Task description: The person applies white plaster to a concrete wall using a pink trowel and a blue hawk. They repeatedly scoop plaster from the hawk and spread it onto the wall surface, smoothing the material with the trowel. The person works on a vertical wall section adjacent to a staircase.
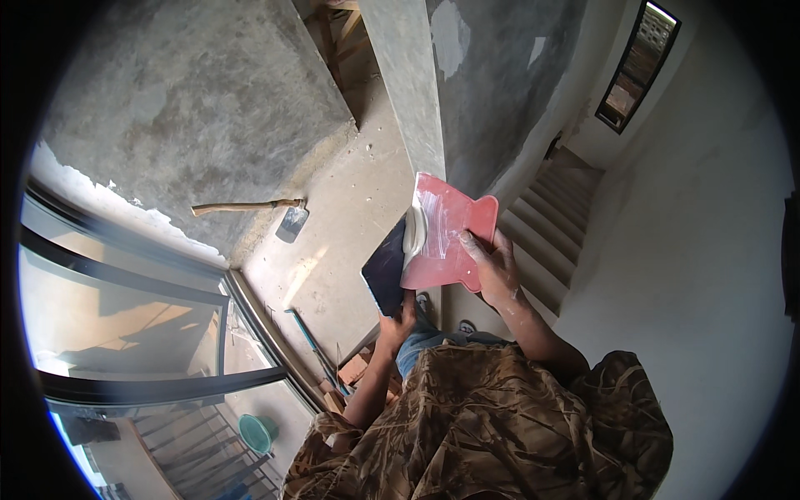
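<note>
My right hand (pixel 498 271) is closed on a pink plastic putty spreader (pixel 450 218), its thumb lying on the top face. White streaks cover that face, and a thick ridge of white putty (pixel 414 232) sits along its left edge. Below, my left hand (pixel 397 322) grips the lower end of a dark plastering trowel (pixel 385 271); most of those fingers are hidden beneath it. The trowel's edge meets the spreader at the putty ridge. White smears mark my right hand and wrist.
A hoe (pixel 292 223) rests against the grey wall at the left. Stairs (pixel 542 229) descend at the right beside a grey pillar (pixel 408 92). Bricks (pixel 357 367) and a teal pipe (pixel 312 342) lie near the glass door frame; a green tub (pixel 257 434) stands beyond it.
</note>
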A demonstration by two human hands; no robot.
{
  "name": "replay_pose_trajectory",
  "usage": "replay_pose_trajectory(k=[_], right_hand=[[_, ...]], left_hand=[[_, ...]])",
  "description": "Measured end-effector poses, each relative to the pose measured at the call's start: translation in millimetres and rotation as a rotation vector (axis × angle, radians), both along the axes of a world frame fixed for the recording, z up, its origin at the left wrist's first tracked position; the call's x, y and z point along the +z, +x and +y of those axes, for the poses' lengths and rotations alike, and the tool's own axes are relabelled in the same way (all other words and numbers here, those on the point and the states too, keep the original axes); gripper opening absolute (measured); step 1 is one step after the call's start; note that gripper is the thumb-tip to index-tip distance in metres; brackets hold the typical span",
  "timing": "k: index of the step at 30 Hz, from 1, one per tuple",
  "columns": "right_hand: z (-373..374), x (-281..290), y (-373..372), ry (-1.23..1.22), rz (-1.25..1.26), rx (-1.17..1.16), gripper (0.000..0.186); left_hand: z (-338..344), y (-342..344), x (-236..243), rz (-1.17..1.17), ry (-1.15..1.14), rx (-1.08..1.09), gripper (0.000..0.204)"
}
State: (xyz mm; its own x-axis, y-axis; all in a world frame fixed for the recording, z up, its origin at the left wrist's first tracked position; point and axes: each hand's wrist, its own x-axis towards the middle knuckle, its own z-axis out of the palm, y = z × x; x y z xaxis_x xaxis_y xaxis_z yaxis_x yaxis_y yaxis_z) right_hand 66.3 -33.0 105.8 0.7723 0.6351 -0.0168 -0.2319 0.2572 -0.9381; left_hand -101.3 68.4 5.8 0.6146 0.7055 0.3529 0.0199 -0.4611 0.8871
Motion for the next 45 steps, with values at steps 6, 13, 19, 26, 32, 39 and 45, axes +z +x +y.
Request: replay_pose_trajectory(k=[6,13,19,26,32,39,45], right_hand=[[1,-7,-2,0.016,0.084,-0.031,0.022],[-3,7,28,0.364,0.388,-0.006,0.027],[-5,-73,125,0.382,0.191,-0.239,0.028],[112,-192,129,0.011,-0.358,-0.624,0.025],[175,-191,68,-0.308,-0.596,-0.837,0.029],[119,-237,123,-0.483,0.128,-0.723,0.024],[95,-289,223,-0.066,0.591,-0.452,0.036]], left_hand=[[11,22,1,-0.037,0.235,0.004,0.031],[15,8,-28,0.151,0.082,-0.113,0.024],[-3,6,-9,0.084,-0.572,0.142,0.041],[54,-29,9,-0.202,-0.845,0.251,0.052],[122,-52,10,-0.212,-0.909,0.308,0.049],[180,-110,-7,-0.186,-0.948,0.292,0.047],[203,-90,65,-0.135,-0.98,0.234,0.038]])
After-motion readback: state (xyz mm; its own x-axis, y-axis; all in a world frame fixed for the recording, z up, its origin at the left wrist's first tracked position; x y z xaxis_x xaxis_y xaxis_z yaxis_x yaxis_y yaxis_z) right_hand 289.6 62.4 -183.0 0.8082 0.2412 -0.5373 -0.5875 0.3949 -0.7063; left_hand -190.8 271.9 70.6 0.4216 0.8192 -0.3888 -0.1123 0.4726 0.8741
